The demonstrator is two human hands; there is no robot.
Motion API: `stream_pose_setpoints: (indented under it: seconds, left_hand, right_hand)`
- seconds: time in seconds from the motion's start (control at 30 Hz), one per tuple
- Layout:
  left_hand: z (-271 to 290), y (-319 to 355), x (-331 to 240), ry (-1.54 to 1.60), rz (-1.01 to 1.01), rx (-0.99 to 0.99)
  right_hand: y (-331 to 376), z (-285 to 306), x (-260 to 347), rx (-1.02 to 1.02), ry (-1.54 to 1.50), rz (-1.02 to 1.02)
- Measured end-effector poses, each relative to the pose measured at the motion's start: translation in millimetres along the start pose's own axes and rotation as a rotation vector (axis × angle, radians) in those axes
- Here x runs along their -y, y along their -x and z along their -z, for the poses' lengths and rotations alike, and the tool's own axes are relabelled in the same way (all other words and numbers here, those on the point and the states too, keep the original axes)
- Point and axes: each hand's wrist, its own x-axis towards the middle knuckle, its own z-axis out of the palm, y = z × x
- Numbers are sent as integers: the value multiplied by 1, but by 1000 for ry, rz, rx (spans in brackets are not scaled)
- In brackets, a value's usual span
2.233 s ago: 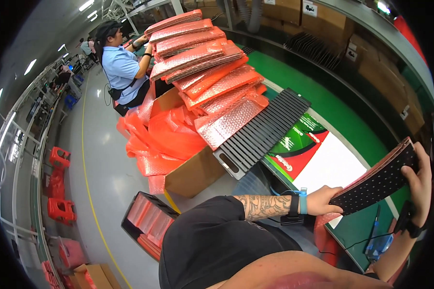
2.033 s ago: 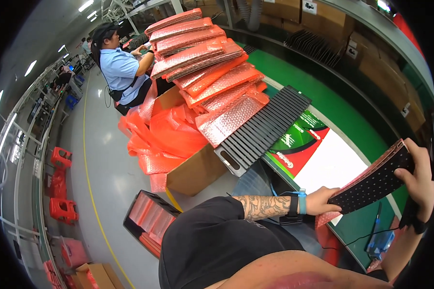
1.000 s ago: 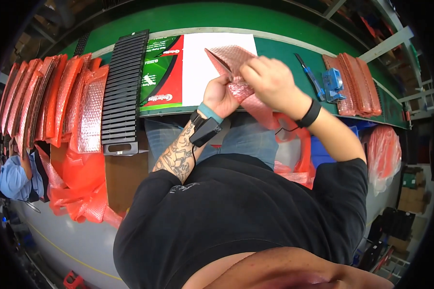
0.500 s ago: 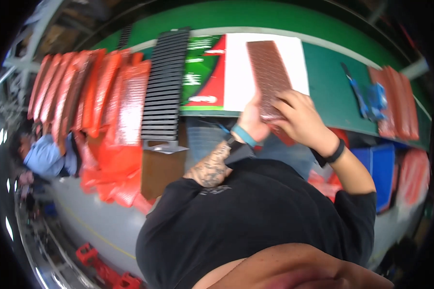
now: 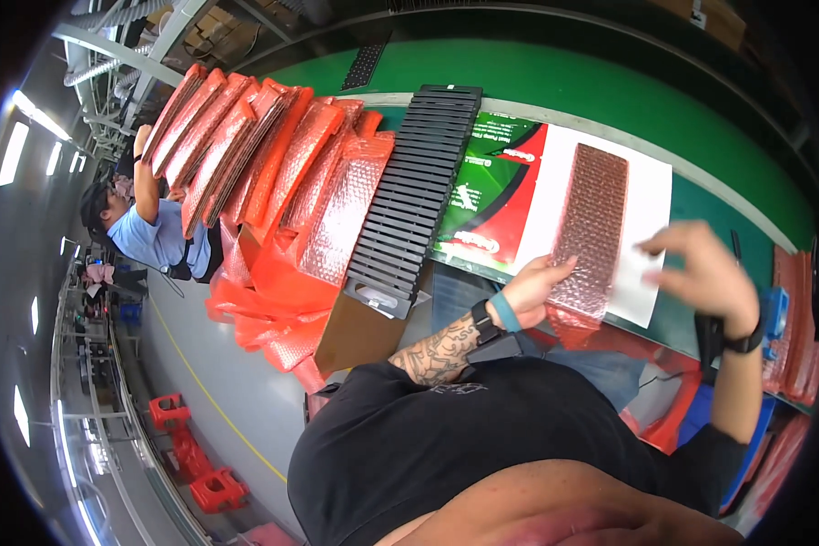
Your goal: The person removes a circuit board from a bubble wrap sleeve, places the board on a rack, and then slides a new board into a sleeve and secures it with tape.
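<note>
A long dark item in a pinkish-red bubble-wrap bag [image 5: 591,223] lies over a white sheet [image 5: 646,196] on the green bench. My left hand [image 5: 539,289] grips the lower left edge of the bag, its thumb on top. The bag's loose red end hangs toward me below the fingers. To the right of the bag, my right hand [image 5: 705,273] is raised off it, fingers apart and slightly blurred, with nothing visible between them. A blue object [image 5: 775,314] sits beyond that wrist, partly hidden.
Left of the sheet are a green-and-red printed panel [image 5: 491,196] and a black slatted rack [image 5: 414,182]. Many red bubble-wrap packs [image 5: 273,155] stand in a row farther left, near a co-worker in blue [image 5: 150,227]. More wrapped packs [image 5: 796,314] stand at the right.
My right hand has let go of the bag and moved away to the right. My left hand still holds the bag. The whole view has swung toward the left.
</note>
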Motion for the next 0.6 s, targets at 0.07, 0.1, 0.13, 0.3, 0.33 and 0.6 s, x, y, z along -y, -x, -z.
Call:
stream_pose_setpoints:
  seconds: [0.07, 0.1, 0.13, 0.3, 0.33, 0.6]
  left_hand:
    - [12, 3, -13, -48, 18, -7]
    - [16, 3, -20, -48, 34, 9]
    - [23, 6, -26, -62, 26, 22]
    - [50, 21, -52, -148, 5, 56]
    - [55, 22, -56, -185, 9, 48]
    - [76, 27, -72, -426, -19, 66]
  right_hand:
    - [-35, 30, -6, -69, 43, -77]
    - [-56, 44, -7, -70, 106, -105]
    - [-88, 52, -23, -20, 223, -30]
    - [-318, 37, -27, 197, 466, 222]
    - [-381, 19, -30, 222, 474, 284]
    - [-643, -125, 6, 178, 509, 27]
